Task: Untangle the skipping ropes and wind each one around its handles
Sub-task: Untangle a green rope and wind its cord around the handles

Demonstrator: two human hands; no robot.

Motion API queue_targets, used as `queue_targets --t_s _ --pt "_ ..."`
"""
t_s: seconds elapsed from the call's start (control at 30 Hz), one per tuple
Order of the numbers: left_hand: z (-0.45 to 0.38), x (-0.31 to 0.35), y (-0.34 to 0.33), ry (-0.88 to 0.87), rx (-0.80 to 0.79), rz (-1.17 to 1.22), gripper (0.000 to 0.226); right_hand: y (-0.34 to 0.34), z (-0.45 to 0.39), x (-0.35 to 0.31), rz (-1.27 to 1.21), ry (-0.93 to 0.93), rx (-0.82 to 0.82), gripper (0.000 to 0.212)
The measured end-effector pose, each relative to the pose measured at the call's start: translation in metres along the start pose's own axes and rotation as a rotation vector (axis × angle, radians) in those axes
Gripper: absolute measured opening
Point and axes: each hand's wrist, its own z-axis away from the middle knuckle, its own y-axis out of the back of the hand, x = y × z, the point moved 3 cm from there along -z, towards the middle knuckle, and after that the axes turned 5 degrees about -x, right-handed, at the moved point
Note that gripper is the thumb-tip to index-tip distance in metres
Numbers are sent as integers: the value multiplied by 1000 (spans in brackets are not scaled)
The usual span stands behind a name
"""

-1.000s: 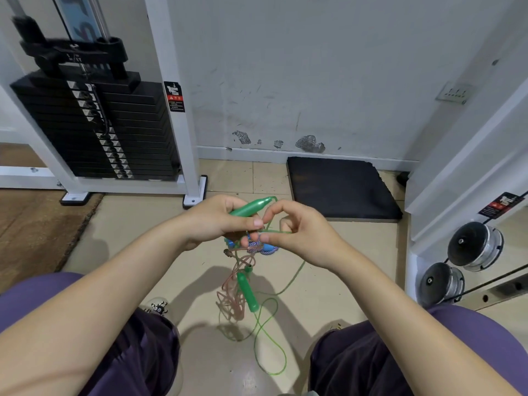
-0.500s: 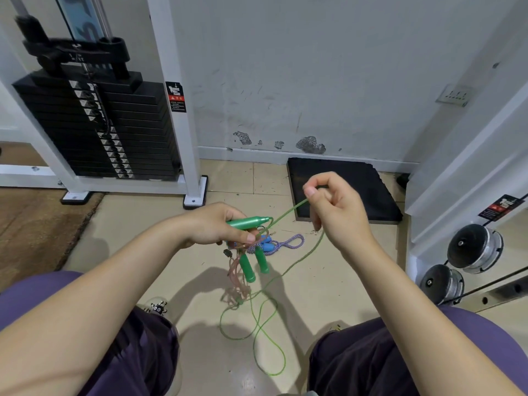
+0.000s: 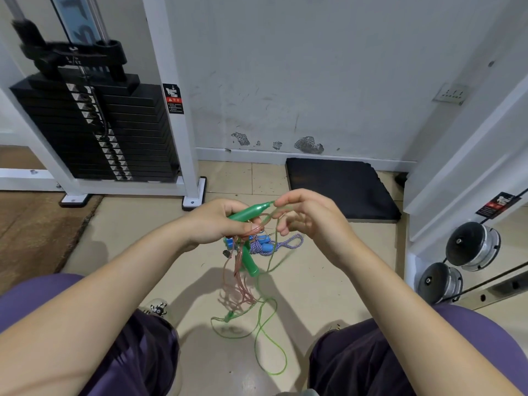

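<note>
early stage. left hand (image 3: 217, 224) grips green handle (image 3: 248, 214) w/ pink rope (image 3: 238, 270) bunched; right hand (image 3: 303, 217) pinches green rope (image 3: 268, 332) at tip. blue rope (image 3: 268, 247) on floor, none wound.

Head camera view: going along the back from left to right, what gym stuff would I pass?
Black weight stack → white machine post → black floor mat → wall socket → two round metal weights.
</note>
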Motion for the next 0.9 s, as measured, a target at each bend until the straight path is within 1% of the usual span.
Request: queue_targets --t_s 0.07,0.17,0.27,0.37,0.47,0.57,0.63,0.73,0.83,0.9 --pt "1 1 0 8 17 1 9 3 1 -2 12 6 4 22" --pt "2 5 -4 -2 25 52 7 1 3 1 281 -27 -5 6" --pt "3 8 -5 -21 40 103 6 -4 1 10 537 -28 -11 19" --pt "3 7 -1 -29 59 150 7 -7 0 12 664 -31 -36 22" --pt "5 7 2 -34 28 194 6 -8 2 9 612 -54 -71 17" --pt "9 10 0 -20 -53 94 15 -6 2 4 507 -41 -46 12" --pt "9 11 -1 3 -62 49 20 -6 2 1 443 -3 1 10" --pt "8 14 1 9 -18 48 17 -8 4 1 400 80 81 10" --pt "8 14 7 25 27 -35 13 -9 5 2 357 120 94 14" --pt "8 8 12 46 85 -82 13 -5 4 1 231 130 89 15"
